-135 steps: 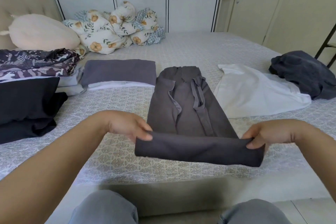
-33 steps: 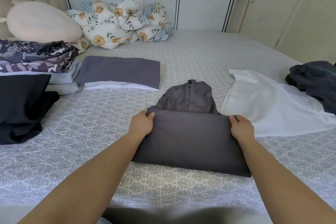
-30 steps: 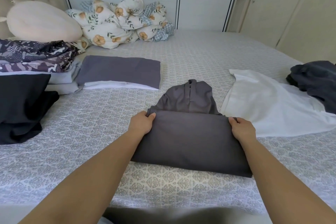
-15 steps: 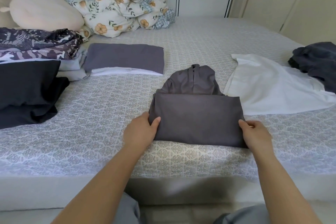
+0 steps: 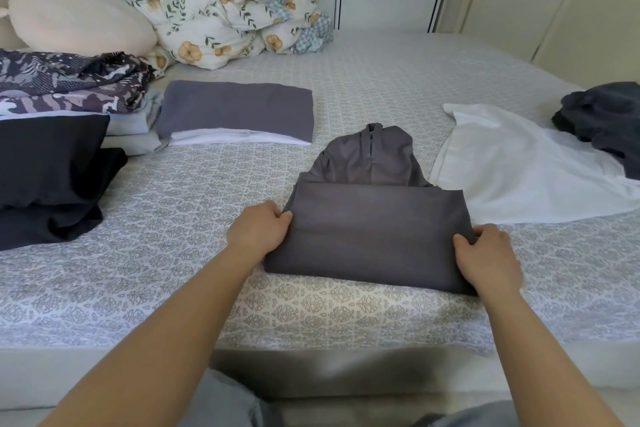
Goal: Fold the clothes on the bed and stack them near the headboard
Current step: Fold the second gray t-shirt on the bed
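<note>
While the half-folded grey garment (image 5: 374,229) at the bed's (image 5: 346,73) near edge is gripped at its sides by the left hand (image 5: 258,230) and right hand (image 5: 485,260), folded stacks (image 5: 235,113) are seen toward the headboard, and a white garment (image 5: 519,159) and dark garment (image 5: 606,118) remain unfolded.

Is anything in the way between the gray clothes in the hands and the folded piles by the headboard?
No. Only bare bedspread lies between the gray garment and the folded stack.
</note>
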